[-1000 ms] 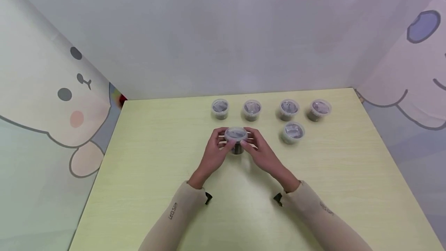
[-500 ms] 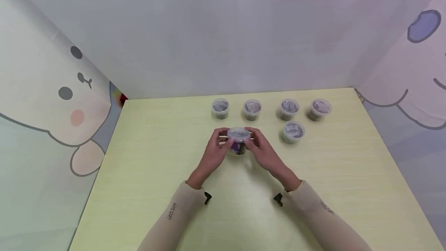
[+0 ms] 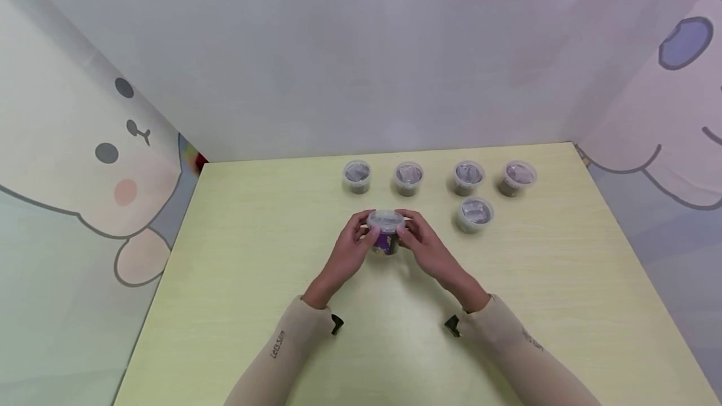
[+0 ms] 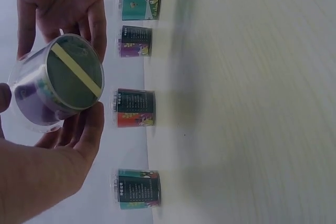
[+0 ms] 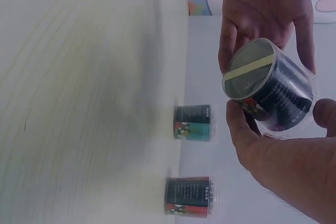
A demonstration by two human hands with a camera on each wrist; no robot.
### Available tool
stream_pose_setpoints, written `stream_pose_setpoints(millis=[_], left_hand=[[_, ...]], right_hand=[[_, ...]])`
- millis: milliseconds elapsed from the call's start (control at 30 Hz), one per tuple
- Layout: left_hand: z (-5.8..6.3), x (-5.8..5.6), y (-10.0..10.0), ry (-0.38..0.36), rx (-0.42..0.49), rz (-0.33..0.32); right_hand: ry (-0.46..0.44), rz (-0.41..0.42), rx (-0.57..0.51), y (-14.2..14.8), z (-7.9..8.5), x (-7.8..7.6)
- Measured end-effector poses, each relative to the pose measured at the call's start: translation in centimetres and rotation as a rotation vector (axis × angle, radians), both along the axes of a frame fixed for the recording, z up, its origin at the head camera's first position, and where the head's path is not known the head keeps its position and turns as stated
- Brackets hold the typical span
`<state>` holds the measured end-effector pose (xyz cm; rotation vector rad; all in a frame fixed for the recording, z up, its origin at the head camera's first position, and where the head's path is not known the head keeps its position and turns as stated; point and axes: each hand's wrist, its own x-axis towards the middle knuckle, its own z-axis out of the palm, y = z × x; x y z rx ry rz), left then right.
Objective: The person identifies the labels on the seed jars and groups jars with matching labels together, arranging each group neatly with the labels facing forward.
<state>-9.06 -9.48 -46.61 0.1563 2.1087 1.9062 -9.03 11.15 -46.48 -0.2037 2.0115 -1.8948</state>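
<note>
A clear plastic tub with a lid (image 3: 386, 220) is held up off the table by both hands. Its wrap-around label is purple and dark, and its underside carries a pale strip (image 4: 76, 70), visible from both wrists. From the left, the left hand (image 3: 350, 249) grips it, thumb on the near side and fingers curled around the wall. The right hand (image 3: 427, 248) holds the opposite side in the same way. In the right wrist view the tub (image 5: 270, 85) tilts between the two hands. Some fingertips are hidden behind it.
Similar lidded tubs stand along the table's (image 3: 254, 218) back: one at left (image 3: 356, 177), another (image 3: 408, 178) beside it, then a third (image 3: 467, 178) and a rightmost one (image 3: 517, 178). One more tub (image 3: 474, 214) stands in front, right of the hands. A pale wall (image 3: 383, 80) rises behind.
The held tub has turned between the hands, so more purple label faces the head camera. It shifted slightly right, then a little nearer. The standing tubs have stayed put.
</note>
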Motion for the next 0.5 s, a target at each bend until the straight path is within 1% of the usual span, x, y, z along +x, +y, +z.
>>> stream_pose_setpoints(millis=[233, 300, 500], left_hand=[[-0.05, 0.16, 0.42, 0.039, 0.003, 0.13], [-0.18, 0.17, 0.46, 0.048, 0.005, 0.155], [-0.01, 0.46, 0.89, 0.051, -0.013, 0.203]], right_hand=[[0.022, -0.034, -0.005, -0.34, 0.03, 0.09], [0.025, -0.043, -0.006, -0.46, 0.09, 0.12], [0.042, -0.064, 0.02, -0.91, 0.14, 0.26]])
